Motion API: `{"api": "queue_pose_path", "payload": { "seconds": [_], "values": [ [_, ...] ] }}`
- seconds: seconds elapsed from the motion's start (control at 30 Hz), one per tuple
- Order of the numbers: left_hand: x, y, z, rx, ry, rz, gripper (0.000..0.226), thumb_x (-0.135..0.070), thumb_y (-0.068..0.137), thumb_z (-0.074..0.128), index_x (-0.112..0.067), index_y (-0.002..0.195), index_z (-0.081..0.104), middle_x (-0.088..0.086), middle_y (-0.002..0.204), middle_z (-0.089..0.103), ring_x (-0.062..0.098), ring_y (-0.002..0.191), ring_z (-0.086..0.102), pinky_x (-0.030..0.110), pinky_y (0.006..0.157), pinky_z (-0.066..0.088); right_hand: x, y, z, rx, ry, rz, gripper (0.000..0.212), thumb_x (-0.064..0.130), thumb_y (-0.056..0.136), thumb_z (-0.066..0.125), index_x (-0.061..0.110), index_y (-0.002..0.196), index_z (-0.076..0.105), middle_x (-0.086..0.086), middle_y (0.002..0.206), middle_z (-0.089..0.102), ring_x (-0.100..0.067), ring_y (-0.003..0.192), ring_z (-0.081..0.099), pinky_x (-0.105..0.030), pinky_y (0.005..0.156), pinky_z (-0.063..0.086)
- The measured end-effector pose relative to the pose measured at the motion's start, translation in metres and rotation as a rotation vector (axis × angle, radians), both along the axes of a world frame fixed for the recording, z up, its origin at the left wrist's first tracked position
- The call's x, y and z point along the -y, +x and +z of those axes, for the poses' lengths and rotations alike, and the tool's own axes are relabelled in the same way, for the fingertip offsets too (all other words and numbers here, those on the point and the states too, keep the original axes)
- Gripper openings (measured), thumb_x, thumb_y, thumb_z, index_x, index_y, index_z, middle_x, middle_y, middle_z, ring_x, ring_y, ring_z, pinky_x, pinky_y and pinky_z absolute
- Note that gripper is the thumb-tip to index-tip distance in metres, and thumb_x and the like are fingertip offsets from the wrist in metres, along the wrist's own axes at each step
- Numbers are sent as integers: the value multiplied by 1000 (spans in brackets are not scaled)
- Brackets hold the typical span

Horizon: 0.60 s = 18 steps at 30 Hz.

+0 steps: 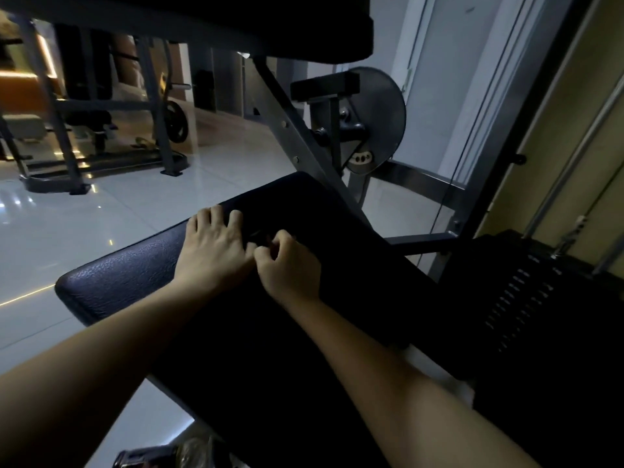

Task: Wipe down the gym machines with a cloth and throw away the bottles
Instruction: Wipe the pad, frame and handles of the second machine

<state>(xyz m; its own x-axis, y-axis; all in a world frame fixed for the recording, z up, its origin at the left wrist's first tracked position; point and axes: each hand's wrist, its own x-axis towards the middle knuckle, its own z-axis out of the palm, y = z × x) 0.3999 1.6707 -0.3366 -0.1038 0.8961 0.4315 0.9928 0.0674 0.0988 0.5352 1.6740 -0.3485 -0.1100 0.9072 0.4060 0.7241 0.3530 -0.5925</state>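
A black padded seat [128,282] of a gym machine fills the middle of the head view. My left hand [212,244] lies flat on it, fingers spread towards the far edge. Right beside it, my right hand [287,261] has its fingers curled and pinches something dark [260,235] lying on the pad. It looks like a dark cloth, but the dim light hides its outline. No bottle can be made out for certain.
The machine's grey frame [297,143] and a round pulley disc [378,119] rise behind the seat, under another black pad [202,21]. A weight stack [526,298] stands at right. Another machine [67,136] stands back left on the glossy tile floor [101,214]. Something shiny [152,456] lies at the bottom edge.
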Motion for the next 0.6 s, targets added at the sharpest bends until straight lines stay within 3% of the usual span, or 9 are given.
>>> {"api": "queue_pose_path", "payload": {
  "seconds": [0.07, 0.13, 0.2, 0.3, 0.4, 0.5, 0.6],
  "values": [
    [0, 1, 0, -13, 12, 1, 55, -52, 83, 29, -12, 115, 48, 20, 117, 48, 38, 113, 43, 50, 102, 35, -17, 17, 0, 105, 81, 57, 23, 39, 90, 57, 17, 98, 57, -6, 98, 68, -29, 88, 66, -32, 67, 42],
    [1, 1, 0, -22, 25, 6, 52, -51, 84, 32, -13, 114, 49, 20, 115, 49, 38, 111, 44, 50, 100, 36, -48, 46, -1, 133, 45, -2, 28, 36, 93, 56, 14, 109, 58, -10, 106, 66, -32, 95, 66, -35, 73, 46],
    [0, 0, -1, -26, 33, 6, 51, -52, 84, 32, -13, 113, 49, 18, 114, 49, 37, 109, 44, 49, 99, 37, -82, 92, -7, 92, -45, -176, 36, 35, 94, 52, 10, 119, 56, -14, 116, 64, -34, 104, 63, -39, 82, 47],
    [-3, 0, -4, -21, 56, 6, 52, -52, 84, 33, -13, 114, 49, 18, 113, 49, 37, 108, 44, 49, 98, 38, -110, 168, -25, 77, -218, -524, 42, 41, 97, 47, 10, 124, 51, -17, 121, 62, -37, 105, 62, -42, 83, 48],
    [-5, 2, -5, -29, 93, 12, 49, -52, 84, 36, -13, 110, 50, 19, 111, 50, 37, 107, 44, 50, 97, 37, -117, 177, -25, 2, -332, -688, 47, 41, 99, 44, 8, 133, 47, -19, 130, 57, -40, 112, 59, -47, 91, 49],
    [-5, 3, -5, -28, 96, 9, 49, -52, 84, 37, -13, 111, 51, 19, 110, 50, 37, 106, 45, 50, 97, 38, -119, 110, -7, -54, -254, -565, 48, 36, 98, 46, 9, 137, 44, -17, 136, 54, -37, 119, 56, -44, 92, 45],
    [-7, 1, -5, -36, 86, 17, 51, -53, 84, 37, -13, 112, 50, 19, 113, 50, 38, 108, 45, 50, 97, 38, -92, 30, 1, 3, -47, -208, 32, 31, 96, 52, 10, 120, 53, -14, 120, 59, -31, 100, 61, -33, 73, 41]
  ]
}}
